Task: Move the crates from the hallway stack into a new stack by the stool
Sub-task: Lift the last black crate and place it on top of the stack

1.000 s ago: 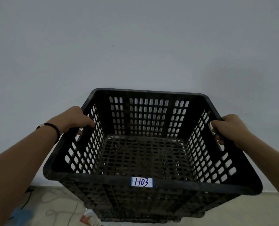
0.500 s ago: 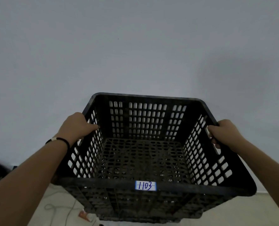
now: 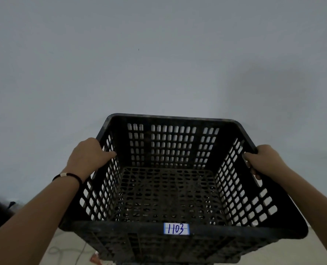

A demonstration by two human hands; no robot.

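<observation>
Both my hands gripping black crate (image 3: 170,188): left hand (image 3: 90,156) curled over left rim, right hand (image 3: 262,159) hooked through right handle slot. Crate held before grey wall (image 3: 158,64), lower and more level than second ago. Likely lowering onto stack; stool unseen.

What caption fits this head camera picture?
Both hands grip an empty black crate labelled 1103, facing a plain wall.
</observation>
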